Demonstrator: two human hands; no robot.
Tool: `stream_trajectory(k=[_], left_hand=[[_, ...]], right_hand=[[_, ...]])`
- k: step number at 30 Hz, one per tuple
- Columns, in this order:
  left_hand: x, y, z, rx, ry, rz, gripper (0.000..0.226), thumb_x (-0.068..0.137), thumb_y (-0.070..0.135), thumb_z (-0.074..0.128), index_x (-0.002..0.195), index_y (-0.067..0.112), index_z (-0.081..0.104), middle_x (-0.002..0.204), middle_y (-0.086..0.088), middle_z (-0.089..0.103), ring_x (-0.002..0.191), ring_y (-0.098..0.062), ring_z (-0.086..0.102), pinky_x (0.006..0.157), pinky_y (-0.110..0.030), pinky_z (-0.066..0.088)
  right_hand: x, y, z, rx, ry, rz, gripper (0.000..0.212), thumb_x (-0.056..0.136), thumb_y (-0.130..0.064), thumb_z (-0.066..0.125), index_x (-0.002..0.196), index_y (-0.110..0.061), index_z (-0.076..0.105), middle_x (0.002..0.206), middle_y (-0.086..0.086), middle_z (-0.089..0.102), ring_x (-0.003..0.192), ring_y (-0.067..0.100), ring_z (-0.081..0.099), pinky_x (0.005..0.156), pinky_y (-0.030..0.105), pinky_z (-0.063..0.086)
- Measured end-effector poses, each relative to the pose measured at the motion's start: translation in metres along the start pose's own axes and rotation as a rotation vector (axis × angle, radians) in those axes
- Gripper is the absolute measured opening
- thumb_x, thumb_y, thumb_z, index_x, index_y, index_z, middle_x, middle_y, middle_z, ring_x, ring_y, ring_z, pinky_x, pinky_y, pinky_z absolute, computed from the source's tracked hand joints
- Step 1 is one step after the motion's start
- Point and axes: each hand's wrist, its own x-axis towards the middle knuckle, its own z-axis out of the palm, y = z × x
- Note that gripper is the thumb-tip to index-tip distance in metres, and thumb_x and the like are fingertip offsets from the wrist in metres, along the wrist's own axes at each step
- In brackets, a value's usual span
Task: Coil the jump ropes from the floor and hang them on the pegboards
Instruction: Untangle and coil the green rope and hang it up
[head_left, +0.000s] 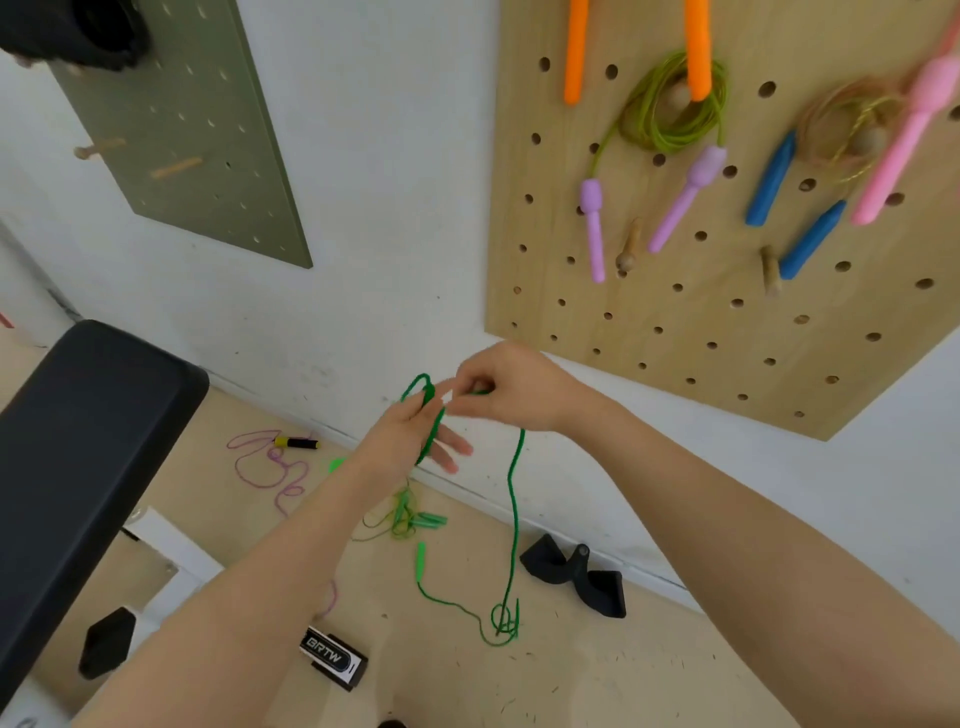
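Green jump rope (514, 499) loops round left hand (410, 441), fingers spread; right hand (511, 387) pinches it.

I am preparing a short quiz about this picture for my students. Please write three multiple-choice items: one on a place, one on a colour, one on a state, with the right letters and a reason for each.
1. Where does the rope with purple handles hang?
A. on the wooden pegboard
B. on the green pegboard
C. on the bench

2. What colour is the rope being coiled?
A. pink
B. green
C. blue

3. How far along is that rope?
A. fully coiled
B. hung on a peg
C. partly coiled, its end on the floor

Answers: 1 A, its coil sits on the wooden pegboard. 2 B, the cord looped around the left hand is green. 3 C, the right hand pinches the cord while the rest trails down to the floor.
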Motion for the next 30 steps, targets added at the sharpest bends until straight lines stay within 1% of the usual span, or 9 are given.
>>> stream_trajectory(k=[3,7,12,16,19,22,25,28,30], left_hand=[[-0.013,0.006,-0.007,-0.142,-0.11,-0.021,0.037,0.103,0.024,0.026,0.095,0.009,0.06,0.04,0.004,0.035,0.035,-0.01,0.023,0.06,-0.027,0.044],[-0.028,0.033,-0.021,-0.507,-0.151,-0.047,0.045,0.093,0.04,0.032,0.062,0.019,0.055,0.048,0.008,0.011,0.043,-0.011,0.004,0.041,-0.019,0.027],[-0.035,0.051,-0.055,-0.611,-0.093,0.099,0.034,0.088,0.03,0.04,0.107,0.014,0.062,0.047,0.008,0.022,0.04,-0.009,0.006,0.036,-0.014,0.028],[-0.024,0.049,-0.092,-0.643,0.184,0.15,0.031,0.099,0.026,0.036,0.118,0.012,0.055,0.057,0.006,0.046,0.035,-0.003,0.029,0.038,-0.015,0.037],[-0.012,0.038,-0.118,-0.66,0.378,0.167,0.025,0.1,0.023,0.04,0.118,0.014,0.055,0.082,0.002,0.066,0.065,-0.01,0.063,0.065,-0.028,0.056],[-0.003,0.02,-0.142,-0.417,0.534,0.095,0.035,0.101,0.02,0.038,0.135,0.016,0.042,0.125,0.001,0.059,0.106,-0.015,0.059,0.093,-0.034,0.046],[-0.004,0.006,-0.162,-0.063,0.55,0.025,0.036,0.101,0.016,0.038,0.136,0.02,0.041,0.123,0.001,0.06,0.093,-0.009,0.061,0.086,-0.021,0.046],[-0.01,0.003,-0.174,-0.051,0.325,0.03,0.026,0.1,0.011,0.037,0.112,0.001,0.058,0.065,-0.005,0.066,0.051,-0.01,0.054,0.067,-0.023,0.054],[-0.018,0.009,-0.177,-0.238,0.137,0.047,0.033,0.098,0.018,0.034,0.087,0.003,0.061,0.036,0.002,0.038,0.031,-0.009,0.029,0.052,-0.025,0.051]], right_hand=[[0.011,0.009,0.004,0.261,0.208,0.072,0.018,0.083,-0.022,0.07,0.078,-0.005,0.068,0.06,-0.008,0.054,0.048,-0.001,0.043,0.051,0.011,0.033],[0.036,0.011,0.024,0.567,0.251,0.154,0.015,0.087,-0.025,0.065,0.08,-0.012,0.063,0.067,-0.008,0.052,0.061,0.003,0.045,0.062,0.019,0.041],[0.069,-0.007,0.056,0.675,0.046,0.162,0.041,0.099,-0.034,0.042,0.091,0.001,0.063,0.06,-0.001,0.038,0.053,0.009,0.037,0.061,0.026,0.039],[0.092,-0.032,0.082,0.43,-0.287,0.212,0.039,0.101,-0.037,0.033,0.11,-0.01,0.059,0.058,0.004,0.048,0.045,0.013,0.041,0.058,0.029,0.044],[0.101,-0.054,0.098,0.218,-0.618,0.202,0.035,0.101,-0.03,0.03,0.129,-0.011,0.039,0.066,0.005,0.053,0.046,0.018,0.042,0.056,0.03,0.042],[0.109,-0.078,0.096,-0.025,-0.739,0.057,0.033,0.098,-0.022,0.04,0.127,-0.007,0.041,0.069,0.004,0.055,0.045,0.015,0.046,0.056,0.026,0.044],[0.126,-0.097,0.079,-0.1,-0.567,-0.179,0.022,0.093,-0.02,0.052,0.098,-0.001,0.061,0.066,0.0,0.055,0.049,0.017,0.052,0.052,0.017,0.041],[0.147,-0.1,0.06,0.177,-0.239,-0.172,0.009,0.085,-0.018,0.065,0.081,-0.01,0.07,0.06,-0.009,0.055,0.054,0.006,0.05,0.052,0.016,0.041],[0.163,-0.092,0.053,0.388,0.005,-0.137,0.007,0.083,-0.015,0.068,0.077,-0.013,0.07,0.062,-0.009,0.057,0.055,-0.001,0.046,0.056,0.015,0.04]])
